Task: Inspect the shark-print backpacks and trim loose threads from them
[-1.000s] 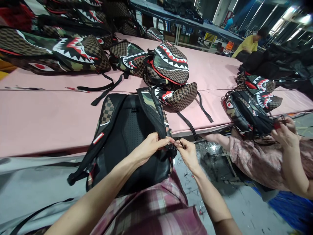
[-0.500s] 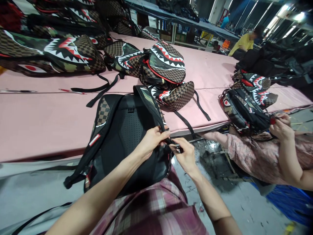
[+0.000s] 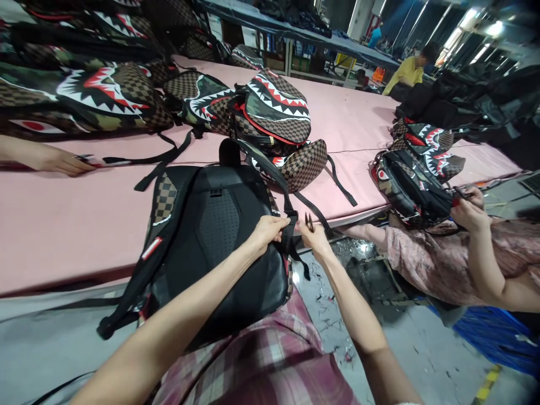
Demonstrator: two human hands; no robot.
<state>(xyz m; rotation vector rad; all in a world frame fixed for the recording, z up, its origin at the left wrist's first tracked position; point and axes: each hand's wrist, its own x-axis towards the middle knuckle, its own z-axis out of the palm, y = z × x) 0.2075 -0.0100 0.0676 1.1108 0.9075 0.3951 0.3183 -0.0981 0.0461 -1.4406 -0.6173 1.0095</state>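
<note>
A black backpack with a mesh back panel and checkered straps lies half on the pink table and half on my lap. My left hand pinches the lower end of its right shoulder strap, which arches up in a loop. Just right of it, my right hand holds small thread snips, their tips pointing up beside the strap's webbing.
Several shark-mouth backpacks are piled across the table's far side. On the right a co-worker in a floral sleeve holds another backpack. Another person's hand rests on the table at the left. Thread scraps litter the floor.
Both my hands moved up along the strap, which now stands in a raised loop. The snips point upward. A person's hand has come into view at the left.
</note>
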